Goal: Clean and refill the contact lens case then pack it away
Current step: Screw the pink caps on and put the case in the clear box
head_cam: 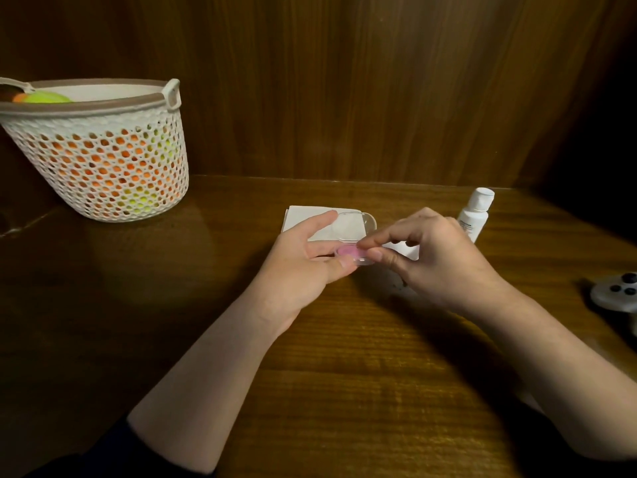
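No legible text is found. A few lines of small dark print are seen on the white bottle [473, 215] at the right, too blurred to be read. Dark button marks are noted on the grey controller [620, 294]; no symbols can be made out.

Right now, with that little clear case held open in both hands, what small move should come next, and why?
Probably lift the pink piece out with the right hand, whose fingers already pinch at it. The left hand holds the clear case with its lid up, over the white tissue. The bottle stands capped and untouched beside them, so refilling likely waits.
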Demonstrator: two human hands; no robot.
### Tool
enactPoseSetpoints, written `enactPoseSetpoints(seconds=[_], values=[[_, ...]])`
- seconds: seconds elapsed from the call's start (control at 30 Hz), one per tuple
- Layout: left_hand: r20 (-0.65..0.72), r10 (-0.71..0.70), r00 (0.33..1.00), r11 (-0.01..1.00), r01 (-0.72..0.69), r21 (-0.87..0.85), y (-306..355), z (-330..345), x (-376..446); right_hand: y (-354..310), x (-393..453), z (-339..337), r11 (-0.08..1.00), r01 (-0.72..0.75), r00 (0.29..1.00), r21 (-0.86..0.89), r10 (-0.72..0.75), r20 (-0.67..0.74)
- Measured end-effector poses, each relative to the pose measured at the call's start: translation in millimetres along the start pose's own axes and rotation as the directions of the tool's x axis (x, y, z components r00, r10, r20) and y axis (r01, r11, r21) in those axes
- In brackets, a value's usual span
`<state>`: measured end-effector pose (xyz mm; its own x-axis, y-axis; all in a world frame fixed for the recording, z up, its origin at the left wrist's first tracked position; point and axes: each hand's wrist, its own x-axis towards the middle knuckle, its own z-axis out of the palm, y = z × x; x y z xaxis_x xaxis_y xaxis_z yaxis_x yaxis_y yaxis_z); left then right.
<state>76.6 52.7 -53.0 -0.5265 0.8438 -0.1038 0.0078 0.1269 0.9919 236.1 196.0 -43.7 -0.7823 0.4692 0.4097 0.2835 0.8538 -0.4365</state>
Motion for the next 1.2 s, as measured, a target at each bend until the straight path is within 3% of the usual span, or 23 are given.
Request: enactPoseSetpoints(seconds=[0.4,0.57,0.63,0.77,1.2], values=[[-0.002,0.033,0.999,0.999,-0.033,-0.028,3,-1,-1,-7,1,-4,0.998,0.038,0.999,-0.050,-0.038,0.015],[-0.006,0.056,0.998,0.998,-0.056,-0.041,5,0,-2,-5,0,-13,0.993,0.075,0.977,0.092,-0.055,-0.208],[0.010,0.069,0.998,0.997,-0.069,-0.036,5,0,-2,-1,-1,-16,0.988,0.052,0.988,0.145,-0.029,-0.154],[0.076,0.091,0.993,0.996,-0.090,-0.015,4,0,-1,2,0,-9,1.000,0.000,0.999,0.031,-0.002,0.035],[0.108,0.114,0.988,0.990,-0.104,-0.100,5,0,-3,-1,1,-3,0.987,0.090,0.995,0.130,-0.084,-0.047]])
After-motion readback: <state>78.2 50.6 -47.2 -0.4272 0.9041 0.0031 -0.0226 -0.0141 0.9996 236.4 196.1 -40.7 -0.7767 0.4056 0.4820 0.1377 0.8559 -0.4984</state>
